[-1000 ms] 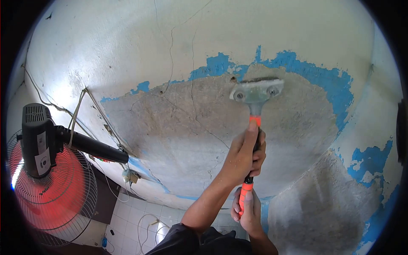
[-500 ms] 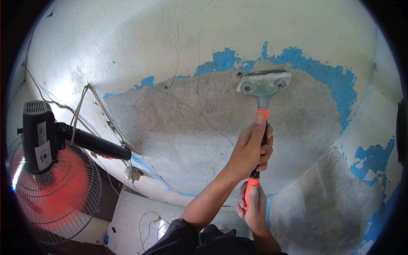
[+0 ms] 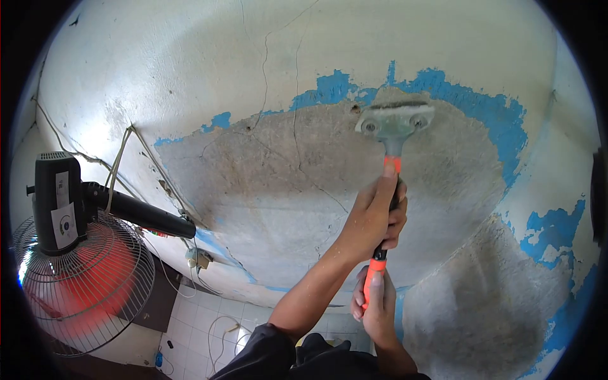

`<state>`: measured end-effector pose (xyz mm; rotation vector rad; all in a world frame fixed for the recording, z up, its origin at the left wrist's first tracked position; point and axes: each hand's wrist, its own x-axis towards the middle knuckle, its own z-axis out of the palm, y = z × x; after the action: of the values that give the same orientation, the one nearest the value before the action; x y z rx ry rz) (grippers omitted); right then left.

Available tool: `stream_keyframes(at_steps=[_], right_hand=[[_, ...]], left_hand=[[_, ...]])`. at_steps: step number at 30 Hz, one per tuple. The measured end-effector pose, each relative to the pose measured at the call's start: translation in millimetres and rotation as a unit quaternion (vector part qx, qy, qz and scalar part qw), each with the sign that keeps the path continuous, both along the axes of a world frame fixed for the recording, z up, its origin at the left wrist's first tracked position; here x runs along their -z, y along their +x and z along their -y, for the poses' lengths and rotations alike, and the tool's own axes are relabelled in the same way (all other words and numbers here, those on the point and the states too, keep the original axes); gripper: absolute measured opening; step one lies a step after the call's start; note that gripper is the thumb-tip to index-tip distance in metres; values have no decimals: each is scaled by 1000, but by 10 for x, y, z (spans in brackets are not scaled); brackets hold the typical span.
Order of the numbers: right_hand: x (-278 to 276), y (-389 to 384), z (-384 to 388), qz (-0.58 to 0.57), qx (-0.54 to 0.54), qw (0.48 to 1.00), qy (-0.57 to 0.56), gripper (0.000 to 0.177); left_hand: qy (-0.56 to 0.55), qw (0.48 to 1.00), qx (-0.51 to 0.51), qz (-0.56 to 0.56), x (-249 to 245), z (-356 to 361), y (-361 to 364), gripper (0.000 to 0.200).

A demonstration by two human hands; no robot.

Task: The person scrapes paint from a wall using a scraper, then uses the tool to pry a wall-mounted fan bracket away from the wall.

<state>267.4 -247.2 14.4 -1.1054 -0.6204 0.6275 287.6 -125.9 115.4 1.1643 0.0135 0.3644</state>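
Both hands are closed around one long scraper (image 3: 396, 126): the left hand (image 3: 370, 215) grips the shaft just below the head, thumb laid along it, and the right hand (image 3: 380, 310) wraps the orange grip (image 3: 375, 273) at the bottom end. The scraper head, a little blurred, lies over the upper part of a broad grey patch (image 3: 240, 171), close to a small hole (image 3: 355, 109); from here I can't tell how hard the blade bears on the wall. That patch looks mostly bare, and a second grey patch (image 3: 468, 304) at the lower right is much the same, so I'd judge a good share of this stretch stripped. What remains is a ragged rim of blue paint (image 3: 506, 136) along the top and right, more blue flakes (image 3: 551, 231) beyond the corner, and the wide pale coat (image 3: 183, 69) above, cracked but largely whole.
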Motion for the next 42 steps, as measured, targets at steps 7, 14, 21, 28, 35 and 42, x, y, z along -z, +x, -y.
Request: stream_keyframes(at_steps=[7, 14, 21, 28, 35, 42], right_hand=[[13, -61, 24, -16, 0, 1000, -12, 44], [-21, -45, 39, -39, -17, 999, -6, 43], [-11, -10, 31, -24, -12, 1000, -10, 44], [-23, -13, -12, -20, -14, 1000, -3, 45], [-83, -4, -33, -24, -8, 1000, 13, 44], [-34, -14, -67, -27, -5, 999, 20, 44]], left_hand=[[-6, 1000, 4, -4, 6, 6, -7, 52], [-12, 1000, -17, -11, 25, 7, -41, 51], [-9, 1000, -30, 2, -12, 7, -28, 51], [4, 999, -39, 5, -12, -18, -26, 52], [36, 998, -49, -7, -165, 13, -15, 54], [40, 998, -36, -21, -44, -10, -25, 56]])
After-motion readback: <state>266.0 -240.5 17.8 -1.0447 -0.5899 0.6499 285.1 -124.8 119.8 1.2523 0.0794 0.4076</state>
